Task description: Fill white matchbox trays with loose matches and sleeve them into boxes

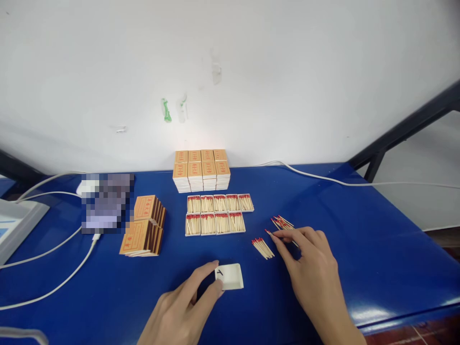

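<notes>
My left hand pinches the left edge of an empty white matchbox tray that lies on the blue table. My right hand rests to the right of it, fingers curled, with the fingertips on a loose bunch of red-tipped matches. A second small bunch of matches lies between the tray and my right hand. Whether the right fingers hold a match is hard to tell.
Several open trays filled with matches lie in two rows at mid-table. Behind them stand stacked closed matchboxes. Piles of orange box sleeves sit to the left. White cables and a device occupy the far left.
</notes>
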A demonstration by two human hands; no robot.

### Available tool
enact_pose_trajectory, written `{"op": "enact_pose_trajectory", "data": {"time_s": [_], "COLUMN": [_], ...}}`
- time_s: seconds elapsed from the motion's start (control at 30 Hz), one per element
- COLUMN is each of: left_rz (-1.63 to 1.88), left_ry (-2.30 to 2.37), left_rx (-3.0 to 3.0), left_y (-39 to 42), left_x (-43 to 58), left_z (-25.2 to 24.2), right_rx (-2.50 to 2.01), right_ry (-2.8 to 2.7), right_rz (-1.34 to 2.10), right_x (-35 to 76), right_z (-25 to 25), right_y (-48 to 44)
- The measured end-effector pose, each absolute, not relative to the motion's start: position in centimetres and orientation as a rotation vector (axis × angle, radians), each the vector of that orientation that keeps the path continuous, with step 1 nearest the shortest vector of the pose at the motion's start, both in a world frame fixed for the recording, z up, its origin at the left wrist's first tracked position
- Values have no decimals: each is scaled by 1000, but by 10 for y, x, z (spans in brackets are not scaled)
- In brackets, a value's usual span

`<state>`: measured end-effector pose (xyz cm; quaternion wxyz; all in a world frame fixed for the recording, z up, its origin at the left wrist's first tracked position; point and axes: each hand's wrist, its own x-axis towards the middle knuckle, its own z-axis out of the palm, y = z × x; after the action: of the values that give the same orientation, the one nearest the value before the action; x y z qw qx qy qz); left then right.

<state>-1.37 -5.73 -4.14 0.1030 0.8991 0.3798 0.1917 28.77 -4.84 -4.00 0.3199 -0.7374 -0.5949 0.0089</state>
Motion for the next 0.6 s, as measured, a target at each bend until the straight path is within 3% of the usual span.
{"op": "enact_pose_trajectory", "data": {"time_s": [0.2,0.43,0.6], "left_rz": [559,584,605], "left_ry": [1133,1156,1174], "left_rx": [2633,2604,2599], "left_y": [-59,-59,-60], "left_x": [-13,-10,-10], "left_z": [-42,-40,-42], "right_rx": [-1965,-2116,-2148], "right_ry": [-1547,-1407,-1427], "right_rz": [152,-74,-14], "right_x": [282,305,313], "right_z": [-34,-30,-35], "right_y": [-59,-64,-66]}}
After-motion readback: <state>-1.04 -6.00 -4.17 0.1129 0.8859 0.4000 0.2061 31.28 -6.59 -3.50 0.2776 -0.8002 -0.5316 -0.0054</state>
